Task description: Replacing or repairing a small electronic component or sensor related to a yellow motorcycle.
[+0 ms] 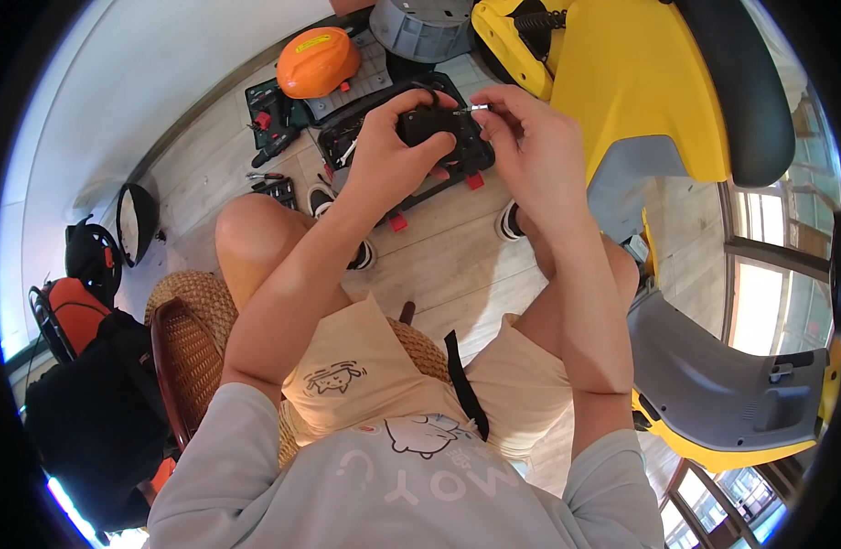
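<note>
Black boxy device [428, 123]: left hand [395, 157] grips it, right hand [536, 137] pinches small silver piece [479, 108]. Shirt [347, 517] carries pale lettering [444, 486].

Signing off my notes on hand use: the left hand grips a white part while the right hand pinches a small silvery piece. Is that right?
Not quite: the head view shows that the part gripped by the left hand is black, not white. The right hand does pinch a small silvery piece.
</note>
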A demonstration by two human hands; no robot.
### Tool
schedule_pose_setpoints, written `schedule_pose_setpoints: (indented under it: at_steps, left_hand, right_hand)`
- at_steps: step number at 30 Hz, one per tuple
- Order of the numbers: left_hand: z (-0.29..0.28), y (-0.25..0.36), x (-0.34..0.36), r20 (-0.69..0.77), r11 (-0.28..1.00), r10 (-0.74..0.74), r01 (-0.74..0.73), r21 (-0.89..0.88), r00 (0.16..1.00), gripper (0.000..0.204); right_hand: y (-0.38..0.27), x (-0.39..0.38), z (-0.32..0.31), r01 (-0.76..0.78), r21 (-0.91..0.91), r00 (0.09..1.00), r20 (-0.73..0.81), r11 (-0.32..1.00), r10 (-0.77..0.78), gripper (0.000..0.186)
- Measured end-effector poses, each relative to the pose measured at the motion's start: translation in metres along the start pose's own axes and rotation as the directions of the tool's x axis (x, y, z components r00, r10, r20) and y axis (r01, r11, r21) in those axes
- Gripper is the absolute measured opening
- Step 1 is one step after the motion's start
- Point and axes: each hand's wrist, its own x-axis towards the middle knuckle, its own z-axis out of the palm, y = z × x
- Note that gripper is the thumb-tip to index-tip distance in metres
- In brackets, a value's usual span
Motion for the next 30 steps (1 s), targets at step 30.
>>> schedule_pose_setpoints:
  at_steps: [30]
  left_hand:
    - [0.0033, -0.0005, 0.0014, -0.008, 0.997, -0.001, 0.0, -0.082, 1.0, 0.034]
  right_hand:
    - [-0.0009, -0.0018, 0.0032, 0.029, -0.101, 0.999, -0.011, 0.994, -0.03, 0.01]
